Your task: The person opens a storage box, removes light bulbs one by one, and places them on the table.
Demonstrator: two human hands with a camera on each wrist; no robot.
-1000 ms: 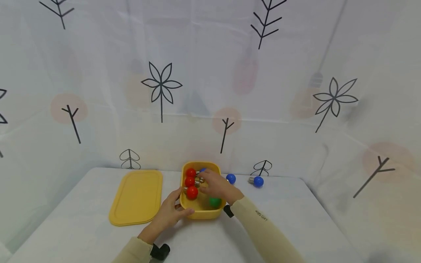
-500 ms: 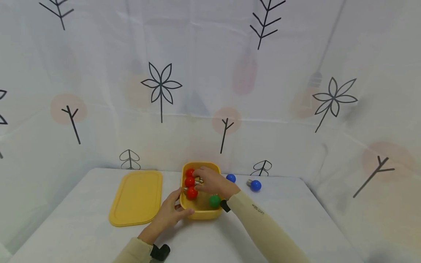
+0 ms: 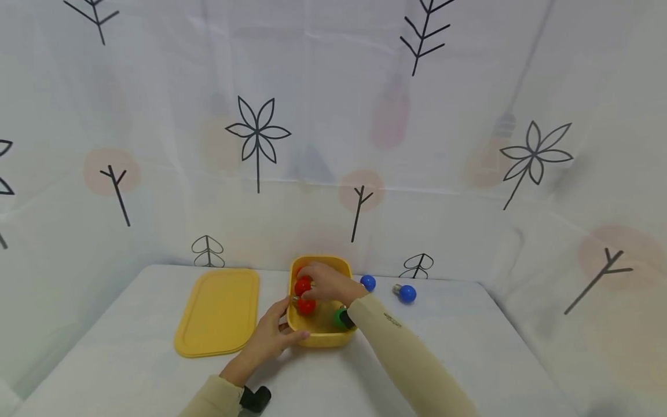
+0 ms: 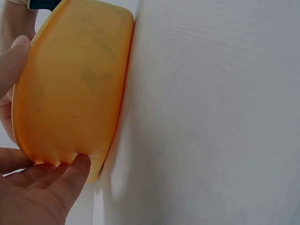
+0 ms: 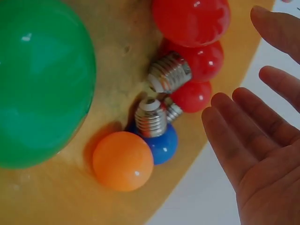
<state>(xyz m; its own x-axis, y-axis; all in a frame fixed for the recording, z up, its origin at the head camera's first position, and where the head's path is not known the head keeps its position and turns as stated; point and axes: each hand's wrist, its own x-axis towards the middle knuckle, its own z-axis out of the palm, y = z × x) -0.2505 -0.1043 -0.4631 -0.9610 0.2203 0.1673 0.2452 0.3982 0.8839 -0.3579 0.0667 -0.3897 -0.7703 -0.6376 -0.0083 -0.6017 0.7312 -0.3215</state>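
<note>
A yellow plastic box point(image 3: 323, 341) stands on the table with coloured light bulbs inside. My left hand point(image 3: 268, 337) grips its near left corner, thumb at the near end and fingertips against the side wall point(image 4: 75, 103). Over the box, my right hand point(image 3: 333, 284) reaches to the left side with fingers extended beside a row of red bulbs point(image 3: 305, 307). The right wrist view shows those red bulbs point(image 5: 192, 21) close to the fingertips, with nothing in the palm. A green bulb point(image 5: 42, 84), an orange bulb point(image 5: 123, 161) and a blue bulb point(image 5: 165, 145) also lie in the box.
A flat yellow lid point(image 3: 219, 313) lies left of the box. Right of it, two blue bulbs lie on the white table, one close to the box point(image 3: 367, 282) and another farther right point(image 3: 407, 294). A patterned cloth point(image 3: 312, 220) hangs behind the table.
My right hand has moved left and slightly back across the box toward the red bulbs. The far-right blue bulb has rolled slightly nearer. My left hand keeps its hold.
</note>
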